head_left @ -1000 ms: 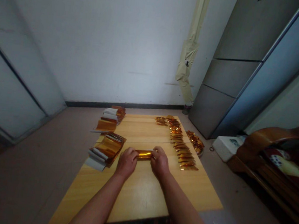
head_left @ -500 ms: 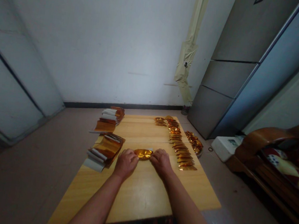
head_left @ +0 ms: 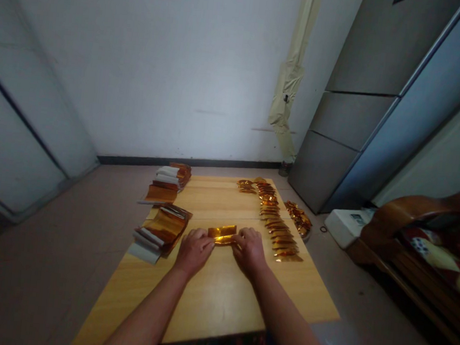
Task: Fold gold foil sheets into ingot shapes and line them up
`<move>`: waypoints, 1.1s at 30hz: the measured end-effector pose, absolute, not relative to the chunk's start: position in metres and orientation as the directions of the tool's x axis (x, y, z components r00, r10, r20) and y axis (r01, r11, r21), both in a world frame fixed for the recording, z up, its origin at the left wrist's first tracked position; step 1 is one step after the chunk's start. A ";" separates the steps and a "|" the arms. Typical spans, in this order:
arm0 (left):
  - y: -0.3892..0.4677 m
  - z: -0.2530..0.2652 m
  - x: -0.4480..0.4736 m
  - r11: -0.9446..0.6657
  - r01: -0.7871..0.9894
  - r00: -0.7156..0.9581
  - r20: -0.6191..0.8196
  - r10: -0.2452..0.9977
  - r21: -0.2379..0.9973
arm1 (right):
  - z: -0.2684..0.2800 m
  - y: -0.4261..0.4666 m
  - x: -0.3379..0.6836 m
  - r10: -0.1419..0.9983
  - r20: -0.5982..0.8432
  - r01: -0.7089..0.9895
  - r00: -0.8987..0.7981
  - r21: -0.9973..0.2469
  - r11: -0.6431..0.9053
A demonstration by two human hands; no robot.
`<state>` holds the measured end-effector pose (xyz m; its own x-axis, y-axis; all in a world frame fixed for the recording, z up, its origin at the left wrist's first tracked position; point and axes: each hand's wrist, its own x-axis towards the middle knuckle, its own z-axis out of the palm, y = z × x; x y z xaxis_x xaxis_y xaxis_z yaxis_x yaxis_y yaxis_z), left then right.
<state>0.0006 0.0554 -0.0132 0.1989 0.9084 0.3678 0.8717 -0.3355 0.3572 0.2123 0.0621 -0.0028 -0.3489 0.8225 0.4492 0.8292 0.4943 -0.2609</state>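
Observation:
Between my two hands, on the wooden table (head_left: 210,295), is a piece of gold foil paper (head_left: 223,231) with a crease running across it. My left hand (head_left: 195,249) pinches its left end, and the fingers of my right hand (head_left: 249,249) are closed on its right end. Left of my left hand lies a fanned stack of foil paper sheets (head_left: 168,223), gold on one side and pale on the other. A long overlapping row of folded gold pieces (head_left: 276,220) runs down the table's right side.
Another stack of foil sheets (head_left: 167,185) lies at the table's far left. A few folded pieces (head_left: 246,186) sit at the far edge. Beyond the right edge is a container heaped with gold pieces (head_left: 299,218). A fridge (head_left: 340,123), a white box (head_left: 344,227) and a wooden sofa (head_left: 424,224) stand right.
The gold foil paper looked like one rounded, puffed strip; now a flat band shows behind a folded front strip. Both hands stay at its ends, with slight finger movement.

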 end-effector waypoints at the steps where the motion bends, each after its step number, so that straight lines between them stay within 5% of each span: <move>1: 0.055 -0.013 0.001 -0.336 0.873 0.201 0.367 0.908 0.354 | -0.002 0.061 0.210 0.804 0.461 0.827 -0.377 -0.224 0.516; 10: 0.053 -0.006 0.002 -0.321 0.883 0.198 0.348 0.916 0.343 | -0.006 0.074 0.193 0.780 0.331 0.774 -0.532 -0.183 0.606; 22: 0.067 -0.016 0.002 -0.180 0.796 0.007 0.288 0.958 0.579 | 0.000 0.089 0.206 0.945 0.209 0.852 -0.252 -0.414 0.319; 33: 0.074 -0.002 0.014 -0.018 0.907 -0.067 0.185 0.980 0.421 | 0.006 0.094 0.198 0.983 0.123 0.928 -0.136 -0.332 0.170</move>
